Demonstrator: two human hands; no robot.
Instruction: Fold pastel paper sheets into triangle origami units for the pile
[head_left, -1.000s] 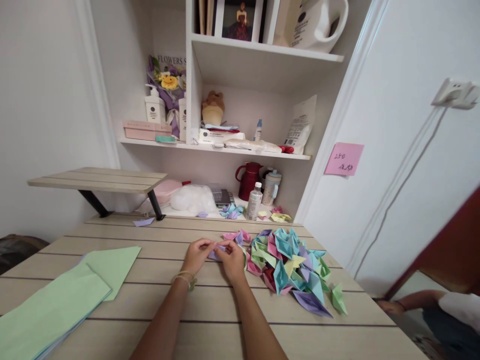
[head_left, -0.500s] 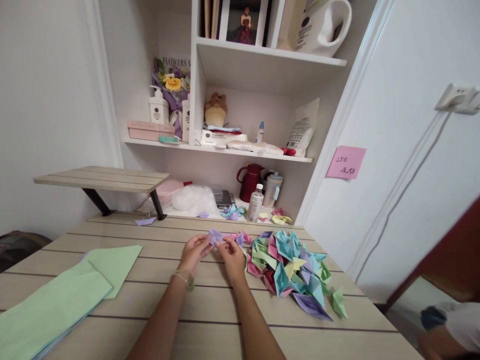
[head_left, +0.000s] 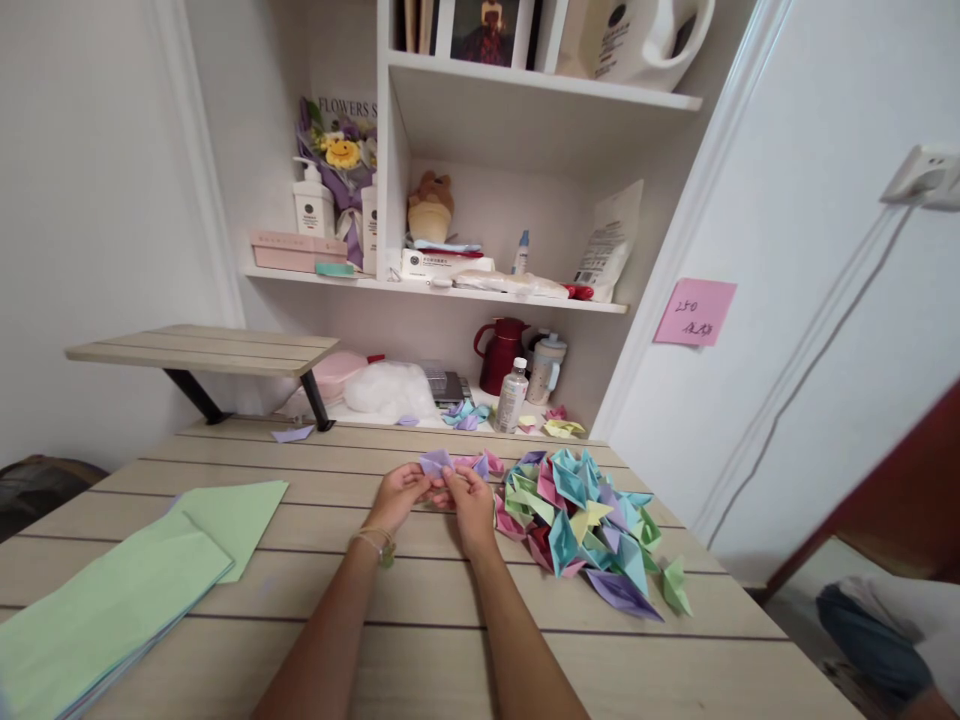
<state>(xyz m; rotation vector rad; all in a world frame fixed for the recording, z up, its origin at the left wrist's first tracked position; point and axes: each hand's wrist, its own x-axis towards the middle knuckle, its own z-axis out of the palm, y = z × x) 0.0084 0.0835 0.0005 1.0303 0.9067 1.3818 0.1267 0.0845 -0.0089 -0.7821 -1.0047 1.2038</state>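
Note:
Both my hands meet over the middle of the wooden table (head_left: 420, 610). My left hand (head_left: 400, 497) and my right hand (head_left: 470, 504) each pinch a small purple folded paper piece (head_left: 436, 463), held just above the tabletop with its points sticking up. Directly to the right of my right hand lies a pile of folded paper boats (head_left: 583, 520) in blue, green, pink, purple and yellow. My left wrist carries a thin bracelet.
A stack of green paper sheets (head_left: 127, 590) lies at the front left. A raised wooden shelf (head_left: 199, 350) stands at the back left. Bottles, a red jug (head_left: 501, 355) and loose folded pieces sit in the shelf niche behind. Another person's leg shows at the lower right.
The purple piece has been lifted off the table and opened out between my fingers; both hands stay in nearly the same place. The person at the lower right has shifted.

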